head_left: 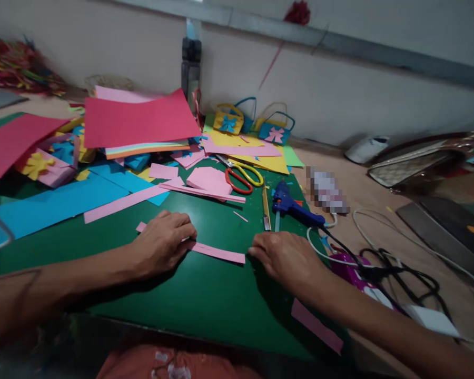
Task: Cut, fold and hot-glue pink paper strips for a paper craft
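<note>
A narrow pink paper strip (pixel 217 252) lies on the green tabletop (pixel 213 310), with a fold or crease line along it. My left hand (pixel 164 242) is closed on its left part, pressing it to the table; a short pink end pokes out beyond the knuckles. Just past the strip's right end, my right hand (pixel 286 258) is closed with its fingertips pressed together, close to the paper. Whatever may be in those fingers is hidden. Another pink strip (pixel 318 326) rests below my right forearm.
Scissors (pixel 245 179), a cutter knife (pixel 266 208) and a blue glue gun (pixel 296 205) lie beyond my hands. Coloured paper sheets (pixel 138 121) are stacked at the back left. Small paper bags (pixel 274 129) stand by the wall. Cables (pixel 403 273) and a purple power strip (pixel 355 273) are at right.
</note>
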`<state>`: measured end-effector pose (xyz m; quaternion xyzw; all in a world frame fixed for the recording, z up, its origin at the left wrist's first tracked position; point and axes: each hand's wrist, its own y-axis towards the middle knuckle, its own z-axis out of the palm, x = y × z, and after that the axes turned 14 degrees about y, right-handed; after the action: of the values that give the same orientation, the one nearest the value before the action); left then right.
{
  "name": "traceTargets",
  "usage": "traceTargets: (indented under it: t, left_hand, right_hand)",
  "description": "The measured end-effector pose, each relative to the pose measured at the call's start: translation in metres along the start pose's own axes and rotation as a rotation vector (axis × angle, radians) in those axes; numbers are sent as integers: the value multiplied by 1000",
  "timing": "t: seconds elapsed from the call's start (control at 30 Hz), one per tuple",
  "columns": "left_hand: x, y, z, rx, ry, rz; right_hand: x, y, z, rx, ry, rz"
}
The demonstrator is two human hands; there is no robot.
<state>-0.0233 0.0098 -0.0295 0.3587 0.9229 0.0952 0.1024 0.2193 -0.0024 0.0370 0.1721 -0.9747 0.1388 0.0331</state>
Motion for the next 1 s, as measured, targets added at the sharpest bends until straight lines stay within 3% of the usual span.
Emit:
traceTargets:
  t: [0.13,0.2,0.27,0.43,0.63,0.7,0.8,0.93,1.0]
  left_hand:
    - [-5,4,-1,20,17,-24]
    - [-8,6,-1,12,38,-39]
    - [-10,8,0,2,61,-51]
    - [-11,9,1,8,86,-43]
    - [-12,9,-1,36,98,3]
    - [-12,10,-1,35,78,8]
    - [-10,15,-5,71,-169,-89]
    - [-3,27,-21,137,-490,-259]
    - [0,33,-31,163,-607,-336]
  right_hand:
    - [25,-6,12,-134,-86,-183]
    - [37,-4,22,-242,-187,-374]
    - [46,-1,32,-284,-269,-479]
    - [54,8,49,-395,-369,-501]
    - [51,16,51,-553,-436,-509]
    - [49,19,45,-545,-417,-525]
    - [44,26,26,-447,-288,-558]
    - [29,41,-19,-230,113,-480]
    - [17,50,-41,-272,203,-442]
